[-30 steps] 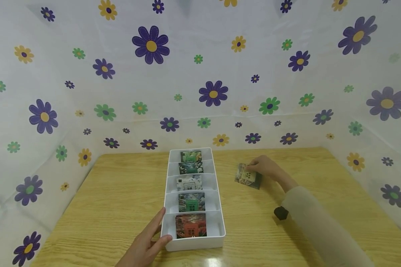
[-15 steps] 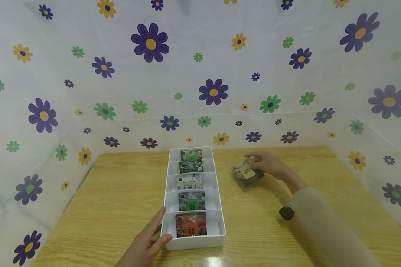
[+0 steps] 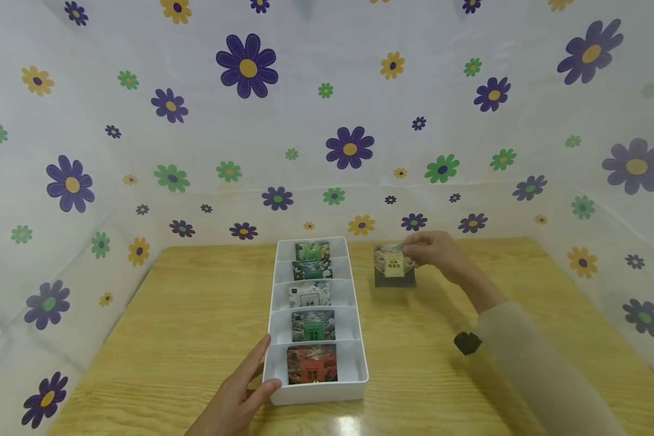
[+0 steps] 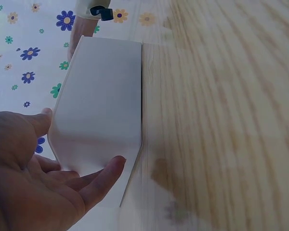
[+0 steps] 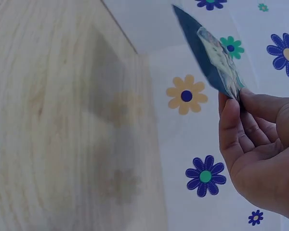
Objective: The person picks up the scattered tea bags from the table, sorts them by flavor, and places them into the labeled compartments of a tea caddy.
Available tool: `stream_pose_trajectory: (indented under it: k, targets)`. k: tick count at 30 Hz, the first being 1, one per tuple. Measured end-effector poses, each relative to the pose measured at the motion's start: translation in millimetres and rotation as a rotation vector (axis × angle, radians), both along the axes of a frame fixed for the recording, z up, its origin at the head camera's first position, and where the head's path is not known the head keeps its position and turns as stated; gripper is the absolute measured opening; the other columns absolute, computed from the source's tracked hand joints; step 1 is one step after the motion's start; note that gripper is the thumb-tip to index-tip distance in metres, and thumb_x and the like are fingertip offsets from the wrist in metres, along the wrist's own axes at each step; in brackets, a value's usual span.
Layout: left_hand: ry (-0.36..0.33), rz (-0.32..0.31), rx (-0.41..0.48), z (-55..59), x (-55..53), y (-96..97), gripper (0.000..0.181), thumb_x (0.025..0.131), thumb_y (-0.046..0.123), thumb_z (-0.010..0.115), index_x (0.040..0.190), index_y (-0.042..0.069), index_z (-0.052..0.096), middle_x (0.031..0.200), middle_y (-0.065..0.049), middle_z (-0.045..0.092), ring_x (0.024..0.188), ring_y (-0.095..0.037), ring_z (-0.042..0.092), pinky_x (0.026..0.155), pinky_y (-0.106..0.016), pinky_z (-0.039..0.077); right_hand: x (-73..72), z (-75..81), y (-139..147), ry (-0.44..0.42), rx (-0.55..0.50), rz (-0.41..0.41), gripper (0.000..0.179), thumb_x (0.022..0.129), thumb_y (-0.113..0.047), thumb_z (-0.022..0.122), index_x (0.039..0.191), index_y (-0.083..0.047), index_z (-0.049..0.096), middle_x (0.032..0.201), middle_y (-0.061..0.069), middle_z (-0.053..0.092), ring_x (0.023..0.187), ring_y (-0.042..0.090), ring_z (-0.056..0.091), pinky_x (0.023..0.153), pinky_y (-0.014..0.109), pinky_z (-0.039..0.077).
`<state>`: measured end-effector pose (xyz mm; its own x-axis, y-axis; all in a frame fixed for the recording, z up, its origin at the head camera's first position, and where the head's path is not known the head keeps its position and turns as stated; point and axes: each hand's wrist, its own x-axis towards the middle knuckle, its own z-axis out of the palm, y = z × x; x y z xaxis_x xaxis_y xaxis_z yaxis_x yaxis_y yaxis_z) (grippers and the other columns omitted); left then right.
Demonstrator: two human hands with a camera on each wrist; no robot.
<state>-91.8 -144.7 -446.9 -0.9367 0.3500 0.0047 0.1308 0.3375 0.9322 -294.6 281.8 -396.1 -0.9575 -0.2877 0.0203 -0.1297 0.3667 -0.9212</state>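
In the head view, a white divided box stands on the table, its compartments in a row holding printed tea sachets. The nearest is a red sachet; behind it are a green-labelled sachet, a pale sachet and darker green ones. My left hand holds the box's near left corner, thumb at the front rim and fingers along the side wall. To the right of the box, my right hand pinches a yellow-labelled tea sachet by its edge, raised off the table, as the right wrist view shows.
The wooden table is closed in at the back and sides by a white cloth printed with flowers. A small black object sits at the right sleeve.
My right hand has lifted the yellow-labelled tea sachet from the table, turning it from lying slanted to facing the head camera. My left hand stays on the box corner.
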Motion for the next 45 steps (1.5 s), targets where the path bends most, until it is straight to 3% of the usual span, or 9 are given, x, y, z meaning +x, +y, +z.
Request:
stream_pose_trajectory:
  k: [10,16,26,33,37,41,45]
  targets:
    - [-0.012,0.01,-0.001,2.0,0.0,1.6,0.074,0.105,0.012,0.063,0.163,-0.003,0.019,0.164,-0.033,0.018,0.138,-0.058,0.04,0.087,-0.04,0.062,-8.4,25.5,-21.5,-0.002,-0.13,-0.122,0.039,0.105,-0.019,0.065,0.128,0.012,0.06,0.102,0.004,0.068,0.088,0.011,0.067,0.086,0.032,0.059]
    - [-0.014,0.007,0.002,1.1,0.2,0.3,0.075,0.105,0.013,0.063,0.163,-0.003,0.018,0.164,-0.034,0.018,0.137,-0.058,0.041,0.087,-0.039,0.062,-22.7,26.5,-51.2,0.047,-0.226,-0.176,0.034,0.105,-0.018,0.065,0.121,0.011,0.063,0.096,-0.002,0.068,0.087,0.01,0.065,0.085,0.03,0.059]
    - [0.002,-0.008,-0.007,-1.0,0.3,-1.3,0.075,0.105,0.013,0.062,0.162,-0.005,0.017,0.163,-0.036,0.019,0.135,-0.057,0.044,0.087,-0.039,0.061,-46.4,21.5,-95.7,0.058,-0.199,-0.21,0.033,0.104,-0.021,0.067,0.121,0.006,0.069,0.1,0.001,0.071,0.088,0.013,0.066,0.083,0.033,0.053]
    - [-0.018,0.003,-0.036,-1.0,-1.1,-0.6,0.077,0.105,0.016,0.064,0.163,-0.004,0.018,0.163,-0.035,0.02,0.135,-0.056,0.046,0.086,-0.04,0.062,-57.6,17.2,-117.4,0.091,-0.18,-0.183,0.028,0.103,-0.022,0.069,0.115,0.003,0.072,0.092,0.005,0.071,0.088,0.022,0.064,0.082,0.04,0.053]
    - [-0.031,0.012,-0.047,-0.5,-1.9,0.0,0.077,0.104,0.018,0.065,0.163,-0.002,0.018,0.164,-0.034,0.02,0.135,-0.055,0.045,0.086,-0.04,0.062,-60.9,14.4,-128.6,0.109,-0.144,-0.143,0.025,0.103,-0.02,0.067,0.113,0.002,0.073,0.1,0.01,0.072,0.094,0.027,0.064,0.087,0.044,0.053]
    - [-0.039,0.02,-0.065,-0.4,-2.9,0.3,0.078,0.104,0.019,0.065,0.163,-0.002,0.019,0.164,-0.033,0.02,0.135,-0.055,0.046,0.085,-0.041,0.062,-61.6,8.1,-138.5,0.106,-0.07,-0.092,0.022,0.104,-0.018,0.065,0.112,0.001,0.072,0.109,0.013,0.07,0.1,0.029,0.064,0.099,0.055,0.051]
    - [-0.046,0.016,-0.062,-0.9,-3.2,-0.1,0.079,0.104,0.019,0.066,0.163,-0.004,0.018,0.164,-0.034,0.018,0.136,-0.057,0.044,0.086,-0.042,0.062,-59.7,2.4,-145.1,0.122,0.038,-0.031,0.02,0.106,-0.015,0.063,0.113,0.001,0.071,0.11,0.014,0.07,0.101,0.036,0.065,0.093,0.051,0.054]
